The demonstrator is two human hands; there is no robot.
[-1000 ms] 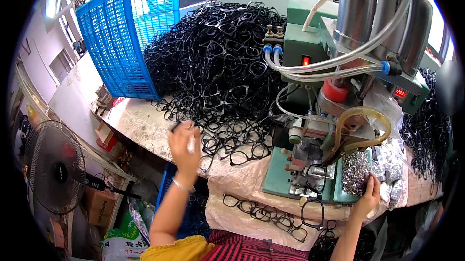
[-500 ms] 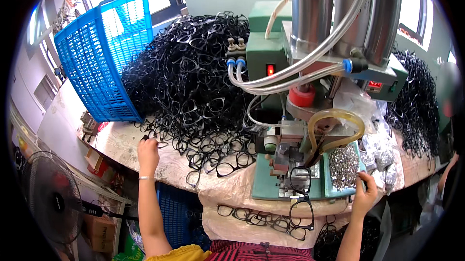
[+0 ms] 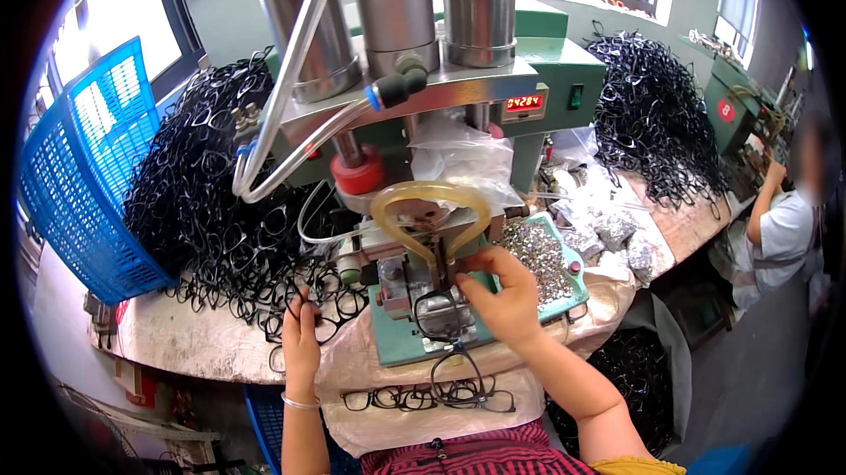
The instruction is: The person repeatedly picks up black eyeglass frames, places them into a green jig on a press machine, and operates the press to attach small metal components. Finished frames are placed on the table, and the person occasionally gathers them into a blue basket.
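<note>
A bench press [image 3: 379,105] with steel cylinders and a green base stands before me. In its fixture hangs a black eyeglass frame [image 3: 458,374], one rim at the metal block and the other drooping over the front edge. My right hand [image 3: 504,294] reaches to the block under the curved yellowish tube [image 3: 432,193]. Its thumb and forefinger are pinched; whatever they hold is too small or hidden. On the left, my left hand [image 3: 301,338] has its fingers closed on a dark eyeglass frame [image 3: 294,295] beside the loose frames. A green tray [image 3: 577,285] of small metal parts sits right of the fixture.
A big heap of black frames [image 3: 189,184] fills the back left beside a blue basket [image 3: 88,166]; another heap [image 3: 656,122] lies back right. Several frames [image 3: 397,397] lie on paper at the front edge. Plastic bags [image 3: 608,233] lie beyond the tray. A co-worker [image 3: 780,219] sits far right.
The view has swung to the right. My right hand has gone from the tray of small parts to the press fixture. My left hand is now by the loose frames at the heap's front.
</note>
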